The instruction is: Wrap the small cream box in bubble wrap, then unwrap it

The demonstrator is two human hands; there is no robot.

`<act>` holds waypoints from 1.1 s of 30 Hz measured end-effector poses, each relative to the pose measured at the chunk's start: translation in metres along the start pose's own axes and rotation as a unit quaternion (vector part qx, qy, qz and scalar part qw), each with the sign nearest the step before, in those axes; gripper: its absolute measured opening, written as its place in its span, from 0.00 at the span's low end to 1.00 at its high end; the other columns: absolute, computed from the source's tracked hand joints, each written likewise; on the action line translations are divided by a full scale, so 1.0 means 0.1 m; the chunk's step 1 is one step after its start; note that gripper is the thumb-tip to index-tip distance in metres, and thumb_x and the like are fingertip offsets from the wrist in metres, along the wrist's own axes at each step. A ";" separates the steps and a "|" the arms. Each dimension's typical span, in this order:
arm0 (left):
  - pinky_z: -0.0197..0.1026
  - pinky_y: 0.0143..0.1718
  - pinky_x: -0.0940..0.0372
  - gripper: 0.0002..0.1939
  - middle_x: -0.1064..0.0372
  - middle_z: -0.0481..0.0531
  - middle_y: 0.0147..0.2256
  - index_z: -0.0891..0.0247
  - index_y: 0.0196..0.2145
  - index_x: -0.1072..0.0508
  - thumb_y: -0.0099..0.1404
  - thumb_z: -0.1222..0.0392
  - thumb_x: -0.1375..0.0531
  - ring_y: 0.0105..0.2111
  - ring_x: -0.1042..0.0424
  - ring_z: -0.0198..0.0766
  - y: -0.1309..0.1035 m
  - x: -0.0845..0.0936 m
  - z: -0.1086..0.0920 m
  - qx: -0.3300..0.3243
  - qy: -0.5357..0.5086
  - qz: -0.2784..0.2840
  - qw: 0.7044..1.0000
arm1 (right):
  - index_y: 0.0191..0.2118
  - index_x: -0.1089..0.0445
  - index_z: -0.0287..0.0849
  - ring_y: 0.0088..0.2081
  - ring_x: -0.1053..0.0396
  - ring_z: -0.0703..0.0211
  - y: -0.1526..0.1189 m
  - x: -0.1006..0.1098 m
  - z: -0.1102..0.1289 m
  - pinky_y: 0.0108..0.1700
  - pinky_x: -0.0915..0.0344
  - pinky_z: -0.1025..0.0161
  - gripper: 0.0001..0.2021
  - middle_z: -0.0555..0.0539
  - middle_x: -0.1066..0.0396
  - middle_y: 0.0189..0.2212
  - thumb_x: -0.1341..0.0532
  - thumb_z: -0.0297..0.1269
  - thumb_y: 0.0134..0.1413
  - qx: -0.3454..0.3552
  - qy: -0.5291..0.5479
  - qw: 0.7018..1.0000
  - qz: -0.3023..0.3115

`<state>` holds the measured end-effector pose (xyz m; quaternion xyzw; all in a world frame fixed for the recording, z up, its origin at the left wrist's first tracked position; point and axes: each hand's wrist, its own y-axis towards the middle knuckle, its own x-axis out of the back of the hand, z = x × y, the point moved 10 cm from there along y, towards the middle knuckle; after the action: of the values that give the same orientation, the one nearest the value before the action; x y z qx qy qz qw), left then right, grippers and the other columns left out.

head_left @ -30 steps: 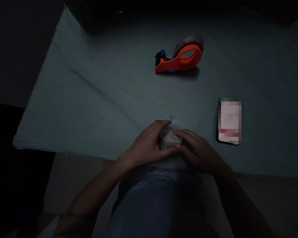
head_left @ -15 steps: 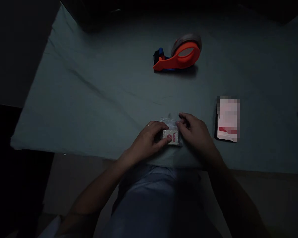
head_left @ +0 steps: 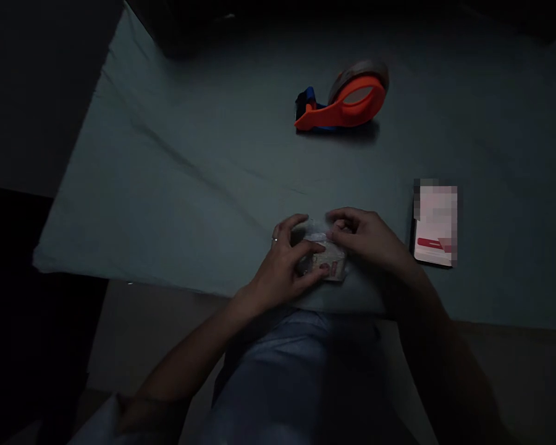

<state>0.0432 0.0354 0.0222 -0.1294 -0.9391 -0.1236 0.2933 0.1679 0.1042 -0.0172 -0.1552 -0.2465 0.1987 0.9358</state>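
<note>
Grasping a small box with red marks, near the front edge of the bench, between thumb and forefinger of the left hand. With the right hand, reaching to the clear wrap at the box's far side; impossible to tell if pinching it. Apparently already enclosed, but seemingly not yet flattened at that end. Farther back, out of both hands, an orange tape dispenser.

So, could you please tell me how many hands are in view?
2: the left hand, with thumb and finger on the pack, and the right hand, at the pack's far edge. No other hand shows.
</note>
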 end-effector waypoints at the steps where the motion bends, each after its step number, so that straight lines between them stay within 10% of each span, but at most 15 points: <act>1: 0.57 0.61 0.43 0.16 0.60 0.60 0.65 0.60 0.44 0.28 0.60 0.53 0.36 0.66 0.55 0.55 -0.02 0.01 0.02 0.007 -0.001 -0.006 1.000 | 0.42 0.26 0.38 0.33 0.29 0.58 -0.02 -0.02 0.01 0.35 0.34 0.62 0.15 0.47 0.26 0.31 0.37 0.36 0.45 0.003 0.022 1.000 0.013; 4: 0.58 0.64 0.48 0.16 0.71 0.56 0.68 0.61 0.43 0.29 0.59 0.54 0.34 0.68 0.63 0.57 -0.03 -0.02 0.07 0.022 -0.044 0.009 0.999 | 0.34 0.25 0.42 0.36 0.29 0.58 -0.09 -0.07 0.11 0.39 0.34 0.62 0.08 0.48 0.25 0.32 0.39 0.36 0.48 0.039 0.048 0.997 0.045; 10: 0.48 0.53 0.35 0.15 0.34 0.57 0.48 0.59 0.42 0.35 0.59 0.58 0.35 0.52 0.33 0.43 -0.02 -0.10 0.07 0.030 -0.165 0.036 0.985 | 0.35 0.24 0.44 0.36 0.30 0.60 -0.30 -0.06 0.36 0.40 0.35 0.62 0.08 0.48 0.28 0.33 0.41 0.32 0.54 0.147 -0.023 0.987 0.057; 17: 0.47 0.52 0.35 0.31 0.35 0.56 0.49 0.58 0.53 0.43 0.56 0.57 0.32 0.50 0.32 0.42 -0.07 -0.12 0.23 0.082 -0.189 -0.012 0.978 | 0.38 0.26 0.45 0.43 0.31 0.57 -0.54 -0.06 0.49 0.46 0.34 0.58 0.12 0.47 0.29 0.37 0.44 0.25 0.55 0.240 -0.111 0.964 0.029; 33: 0.47 0.52 0.35 0.19 0.31 0.57 0.47 0.61 0.49 0.33 0.61 0.57 0.36 0.49 0.32 0.42 0.07 -0.05 0.09 0.023 -0.083 0.027 0.996 | 0.49 0.28 0.48 0.60 0.40 0.50 -0.82 -0.11 0.34 0.58 0.39 0.46 0.16 0.41 0.35 0.55 0.43 0.27 0.58 0.343 -0.109 0.933 -0.025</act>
<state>0.0446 0.0444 0.0133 -0.1576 -0.9589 -0.0830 0.2208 0.1655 0.0347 0.0383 0.2042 -0.2671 0.2634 0.9042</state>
